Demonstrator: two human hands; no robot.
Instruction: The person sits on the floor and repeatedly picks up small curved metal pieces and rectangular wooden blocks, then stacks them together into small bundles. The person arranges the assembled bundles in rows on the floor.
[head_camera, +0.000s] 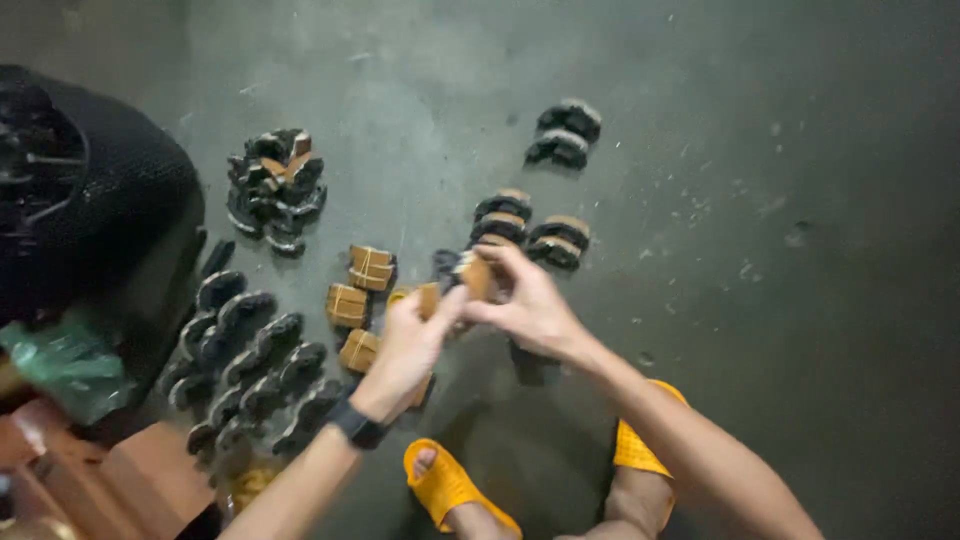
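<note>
Hands, left (405, 345) & right (525, 305), pinch small brown bundle (476, 275); tied bundles (352, 305), black parts (250, 365) nearby.

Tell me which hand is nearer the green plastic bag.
Left. The left hand is closer to the green plastic bag at the frame's left; the right hand is farther right.

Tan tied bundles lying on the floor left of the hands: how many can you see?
3. One bundle lies farthest from the person, one just below-left of it, one beside the left hand. More may be hidden under the hands; the right hand holds a similar tan piece.
</note>
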